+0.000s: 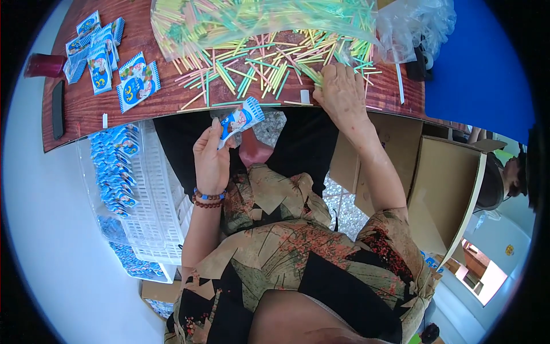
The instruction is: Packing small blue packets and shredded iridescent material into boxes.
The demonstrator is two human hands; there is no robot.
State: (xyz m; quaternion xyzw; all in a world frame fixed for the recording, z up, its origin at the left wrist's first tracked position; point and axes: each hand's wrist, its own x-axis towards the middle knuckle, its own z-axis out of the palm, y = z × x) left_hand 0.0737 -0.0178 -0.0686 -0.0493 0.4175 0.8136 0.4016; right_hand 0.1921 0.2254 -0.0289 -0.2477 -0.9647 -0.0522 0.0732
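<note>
My left hand (pixel 213 152) pinches a small blue-and-white packet (pixel 239 120) by its lower end, just off the table's near edge. Over the table edge, to the right, my right hand (pixel 342 94) is closed, knuckles up, with its fingertips on a few thin yellow-green sticks (pixel 311 73). Around it spreads a loose pile of short pink, yellow and green sticks (pixel 278 71). Behind them, a clear plastic bag (pixel 269 20) lies over many more of the same sticks. A short white piece (pixel 305 96) lies left of my right wrist.
Several similar packets (pixel 103 54) lie on the wood-patterned table (pixel 172 94) at the left. A white crate (pixel 152 195) with rows of packets stands below. Crumpled plastic (pixel 424 28) and a black object (pixel 420 64) sit at right, by an open cardboard box (pixel 444 189).
</note>
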